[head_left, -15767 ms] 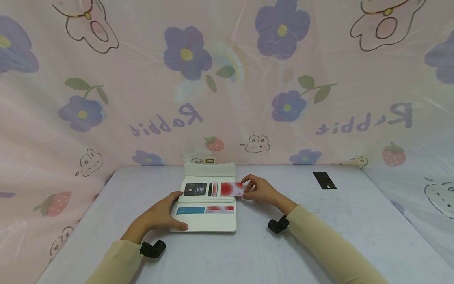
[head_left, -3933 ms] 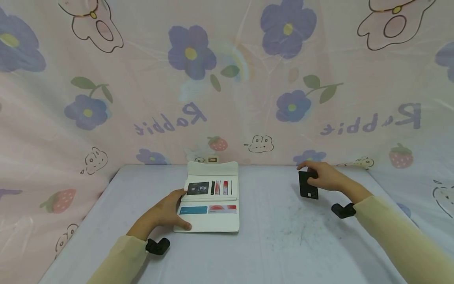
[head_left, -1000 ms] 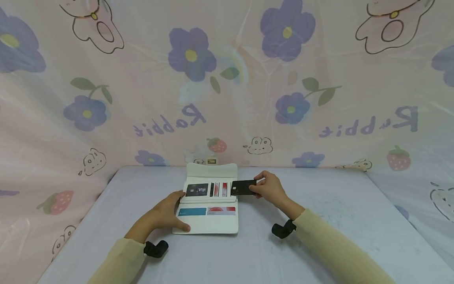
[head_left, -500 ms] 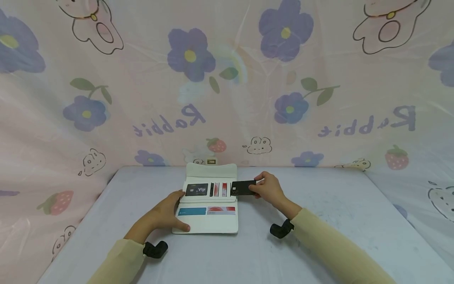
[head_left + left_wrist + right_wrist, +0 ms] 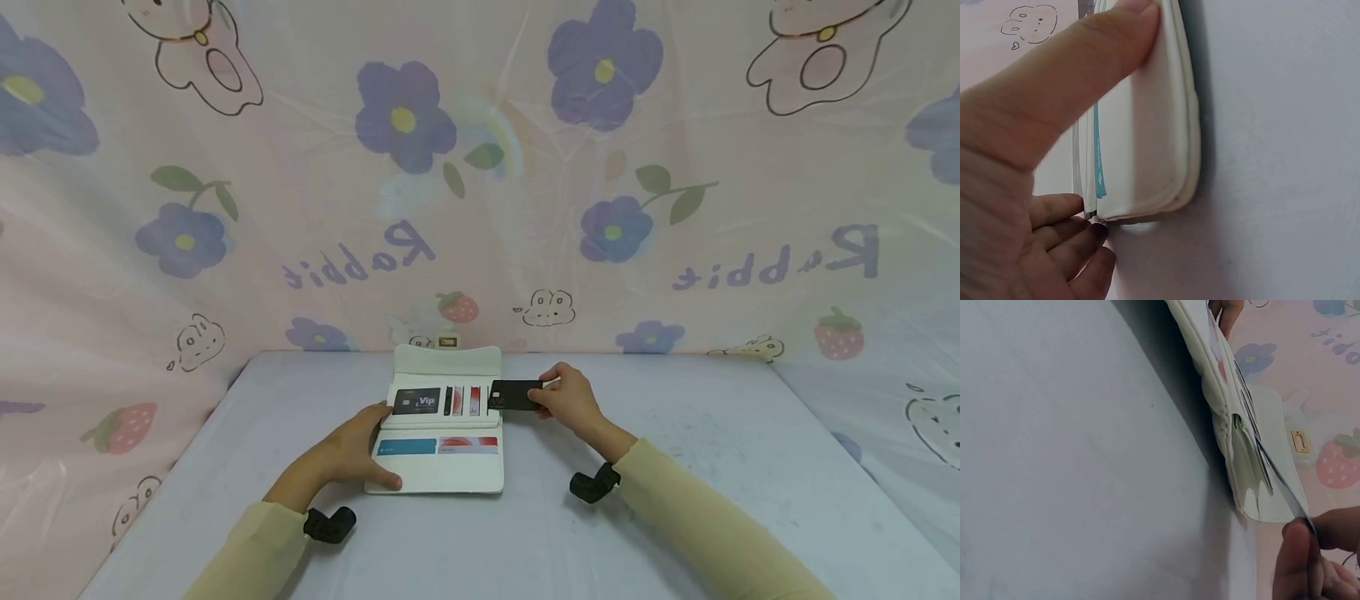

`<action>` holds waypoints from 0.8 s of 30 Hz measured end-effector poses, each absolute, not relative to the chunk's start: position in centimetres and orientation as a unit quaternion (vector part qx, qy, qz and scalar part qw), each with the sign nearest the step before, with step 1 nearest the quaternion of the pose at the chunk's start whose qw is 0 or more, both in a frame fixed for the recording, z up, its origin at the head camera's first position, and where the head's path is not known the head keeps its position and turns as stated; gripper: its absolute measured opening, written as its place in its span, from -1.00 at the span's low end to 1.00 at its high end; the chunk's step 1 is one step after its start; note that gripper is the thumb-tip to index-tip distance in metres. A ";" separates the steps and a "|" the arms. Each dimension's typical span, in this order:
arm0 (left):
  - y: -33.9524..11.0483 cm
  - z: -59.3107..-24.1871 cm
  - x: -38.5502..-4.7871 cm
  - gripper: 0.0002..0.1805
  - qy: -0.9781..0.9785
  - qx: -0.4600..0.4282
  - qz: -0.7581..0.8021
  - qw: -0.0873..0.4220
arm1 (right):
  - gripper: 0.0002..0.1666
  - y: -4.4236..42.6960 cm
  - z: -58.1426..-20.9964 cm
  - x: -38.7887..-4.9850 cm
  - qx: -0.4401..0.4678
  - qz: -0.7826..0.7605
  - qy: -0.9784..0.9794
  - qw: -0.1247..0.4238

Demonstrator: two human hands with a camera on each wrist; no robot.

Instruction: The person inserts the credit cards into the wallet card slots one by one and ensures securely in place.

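An open white wallet [image 5: 442,477] lies on the table, its flap [image 5: 447,360] spread toward the back. My left hand [image 5: 341,450] grips its left side, with the thumb [image 5: 1094,53] on the front panel and the other fingers along the edge. At the wallet's right side, my right hand [image 5: 572,407] pinches a black card [image 5: 513,395] by its right end between thumb and fingers. The card's left end meets the rightmost slot of the middle panel; how far it reaches inside cannot be told. In the right wrist view the black card [image 5: 1285,484] appears edge-on.
A grey Vip card [image 5: 416,402] and several narrow card edges show in the middle panel. A blue card [image 5: 407,447] and a red-and-white card [image 5: 468,446] sit in the front panel. A gold clasp plate [image 5: 1300,441] is on the flap. Behind the table [image 5: 675,500] hangs a printed curtain [image 5: 510,208].
Earlier the right hand held a red-and-white card at the middle panel; that card is now slotted. The black card has moved from the table's right to the wallet. Over the last second, almost nothing moved.
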State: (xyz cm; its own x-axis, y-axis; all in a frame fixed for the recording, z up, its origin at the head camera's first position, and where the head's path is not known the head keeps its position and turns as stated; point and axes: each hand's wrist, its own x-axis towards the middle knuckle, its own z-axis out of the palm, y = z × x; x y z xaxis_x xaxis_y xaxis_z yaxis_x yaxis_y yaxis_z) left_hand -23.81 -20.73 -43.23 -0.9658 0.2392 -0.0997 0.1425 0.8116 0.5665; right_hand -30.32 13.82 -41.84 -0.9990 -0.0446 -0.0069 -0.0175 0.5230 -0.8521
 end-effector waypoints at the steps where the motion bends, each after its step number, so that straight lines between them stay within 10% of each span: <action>1: -20.7 -43.2 -23.8 0.42 0.948 0.100 0.290 0.084 | -0.61 13.8 -41.9 -30.3 -0.016 -0.487 0.873 0.014; 24: -20.6 -43.3 -23.8 0.43 0.949 0.098 0.288 0.083 | -0.61 14.2 -42.1 -29.9 -0.025 -0.494 0.868 0.035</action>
State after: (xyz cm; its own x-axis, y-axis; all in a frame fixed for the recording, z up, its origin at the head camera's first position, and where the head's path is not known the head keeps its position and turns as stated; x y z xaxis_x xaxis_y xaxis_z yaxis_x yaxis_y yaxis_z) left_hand -23.83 -20.63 -43.31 -0.9668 0.2344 -0.1014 0.1385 0.8148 0.5629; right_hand -29.93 14.15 -42.06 -0.9963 -0.0785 -0.0351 -0.0100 0.5106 -0.8597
